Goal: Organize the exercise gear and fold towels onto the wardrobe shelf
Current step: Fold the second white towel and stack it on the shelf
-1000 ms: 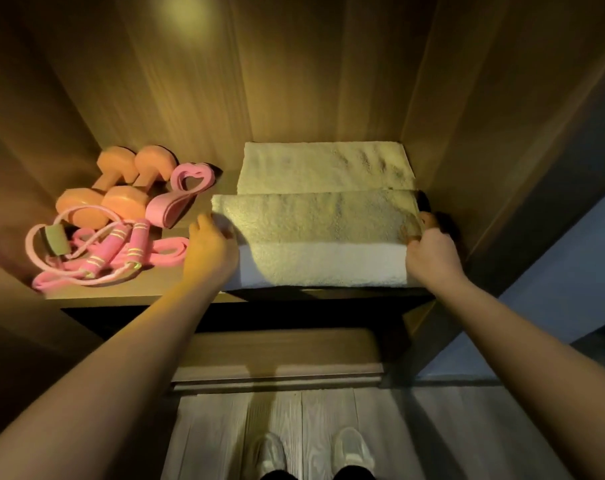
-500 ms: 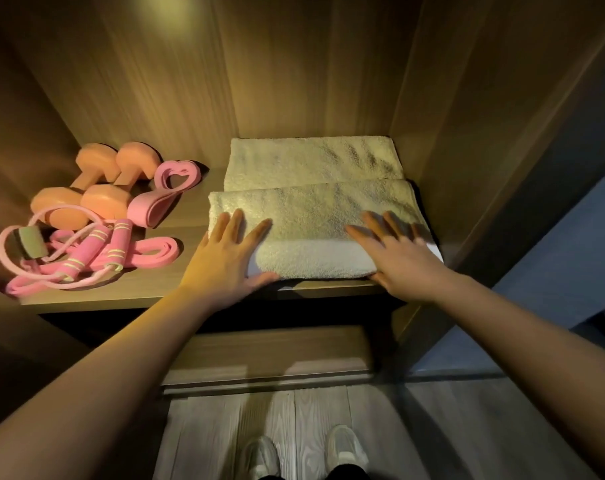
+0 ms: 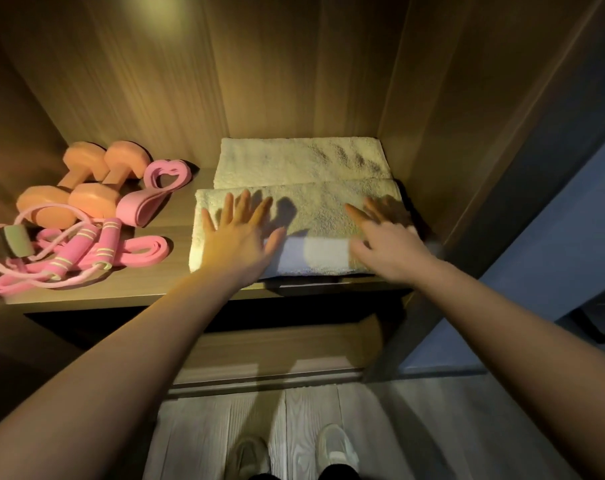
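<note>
Both hands are down on the front towel (image 3: 311, 216). The left hand (image 3: 240, 237) lies flat with its fingers fanned wide, palm on the towel's near-left part. The right hand (image 3: 387, 240) is blurred, but its fingers look straight and loose over the right end. Neither hand grips anything.

The front towel lies folded into a long bar along the front edge of the shelf (image 3: 148, 289), on its right half. The back towel (image 3: 301, 161) sits just behind it, touching, and runs to the rear panel. Both are thick cream terry with a nubby pile. I'd call them light, soft and floppy, with no stiffness of their own, so pulling on 1 corner would likely undo the fold. The safer hold is at the 2 short ends together, or flat palms on top to slide and square it. The right end sits close to the wardrobe wall (image 3: 432, 150), so there's little room for fingers there.

On the left of the shelf, well apart from the towels, are 2 orange dumbbells (image 3: 89, 199) side by side. They look matte with rounded heads, and are probably the heaviest things here. A pink resistance band (image 3: 159, 181) loops beside them. In front, a jump rope (image 3: 86, 251) with ribbed pink grips lies in a loose, limp tangle of cord.
</note>
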{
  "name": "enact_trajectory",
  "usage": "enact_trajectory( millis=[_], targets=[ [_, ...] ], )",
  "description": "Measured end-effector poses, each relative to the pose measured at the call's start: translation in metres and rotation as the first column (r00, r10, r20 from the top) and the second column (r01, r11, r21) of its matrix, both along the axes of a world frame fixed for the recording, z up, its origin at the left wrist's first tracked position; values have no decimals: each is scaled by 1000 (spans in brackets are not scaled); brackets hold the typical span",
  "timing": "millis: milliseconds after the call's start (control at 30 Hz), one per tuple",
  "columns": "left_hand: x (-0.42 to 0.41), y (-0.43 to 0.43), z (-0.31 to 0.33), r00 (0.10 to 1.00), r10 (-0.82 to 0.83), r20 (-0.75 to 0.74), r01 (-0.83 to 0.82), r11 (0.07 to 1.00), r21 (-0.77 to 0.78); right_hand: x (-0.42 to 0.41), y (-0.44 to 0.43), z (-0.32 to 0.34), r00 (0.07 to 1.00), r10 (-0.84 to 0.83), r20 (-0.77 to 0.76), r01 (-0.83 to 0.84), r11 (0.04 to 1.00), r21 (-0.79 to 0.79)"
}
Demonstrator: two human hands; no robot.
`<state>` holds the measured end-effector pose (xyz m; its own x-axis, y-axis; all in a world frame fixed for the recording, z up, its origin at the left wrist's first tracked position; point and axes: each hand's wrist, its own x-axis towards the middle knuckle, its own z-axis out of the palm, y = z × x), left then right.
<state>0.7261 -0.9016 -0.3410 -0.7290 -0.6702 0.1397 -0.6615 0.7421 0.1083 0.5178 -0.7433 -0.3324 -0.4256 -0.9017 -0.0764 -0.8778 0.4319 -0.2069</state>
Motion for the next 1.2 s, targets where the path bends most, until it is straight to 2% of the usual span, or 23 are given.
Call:
enact_trajectory(
  millis=[133,333,500,600,700,767,867,967,1067,1200],
  targets=[
    [-25,0,-4,995,-2,101,-1,1000,22,-1,-52,-5,990,-39,135,31,998,60],
    [-22,-19,-5,993,-61,101,48,991,126,-7,-58,-35,996,-87,15,86,996,31],
    [-20,-27,-3,978,127,164,-146,983,113,-14,-36,-31,948,-290,129,280,956,92],
    [-22,-30,2,951,185,248,-212,973,87,-15,-28,-18,924,-372,92,352,919,177],
    [-24,-31,-2,968,169,185,-180,983,42,-6,-40,-18,971,-238,37,235,969,75],
    [-22,-32,-3,974,141,175,-156,985,72,1,-41,-26,986,-163,35,162,987,19],
    [-18,-28,8,946,127,297,-173,976,132,3,-39,-23,989,-142,42,136,982,132],
    [-11,-13,35,929,132,345,-201,964,172,5,-33,8,992,-119,37,106,962,250],
    [1,18,71,928,43,369,-120,975,188,29,-6,46,999,-45,13,41,974,223],
    [26,77,132,895,-99,436,4,977,214,70,53,99,1000,-1,24,-6,955,295]
  ],
)
